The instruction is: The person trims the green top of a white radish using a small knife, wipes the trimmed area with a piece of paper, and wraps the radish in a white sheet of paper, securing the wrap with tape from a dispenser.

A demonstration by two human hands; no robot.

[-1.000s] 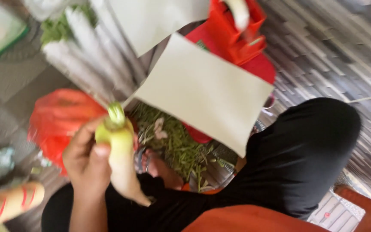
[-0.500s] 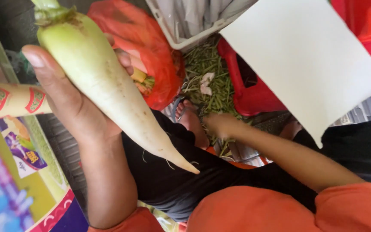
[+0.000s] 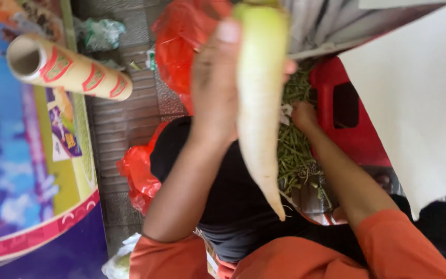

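Over the grey slatted floor [image 3: 125, 124], your left hand [image 3: 215, 88] wraps its fingers around the long white tapered radish [image 3: 259, 103], raised mid-inspection, while your right hand [image 3: 304, 114], grip unclear, reaches the green trimmings [image 3: 292, 150].

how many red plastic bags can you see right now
2. One red bag lies at the top, behind the left hand that holds the radish. A second red bag lies lower, beside the left forearm. Others may be hidden behind the arms.
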